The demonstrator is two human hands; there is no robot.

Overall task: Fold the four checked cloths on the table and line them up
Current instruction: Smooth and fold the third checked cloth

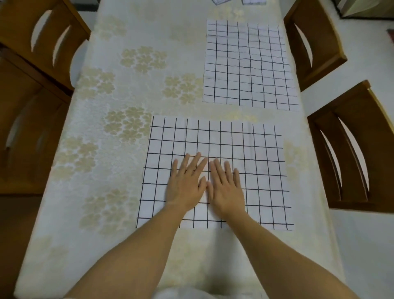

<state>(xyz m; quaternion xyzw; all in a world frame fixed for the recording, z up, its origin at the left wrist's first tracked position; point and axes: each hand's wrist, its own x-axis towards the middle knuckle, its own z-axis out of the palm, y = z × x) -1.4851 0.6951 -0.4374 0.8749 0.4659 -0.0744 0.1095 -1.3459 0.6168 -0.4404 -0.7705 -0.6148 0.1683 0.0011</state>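
Observation:
A white cloth with a black check (255, 153) lies spread flat on the table in front of me. My left hand (186, 185) and my right hand (226, 187) both press flat on its near middle, side by side, fingers straight. A second checked cloth (249, 64) lies flat farther back on the right, with a finer grid. Corners of two more checked cloths (219, 1) (253, 2) show at the top edge, mostly out of view.
The table carries a cream cloth with gold flowers (119, 106). Wooden chairs stand at the left (32, 64) and at the right (351, 149) (309, 42). The table's left half holds nothing but the tablecloth.

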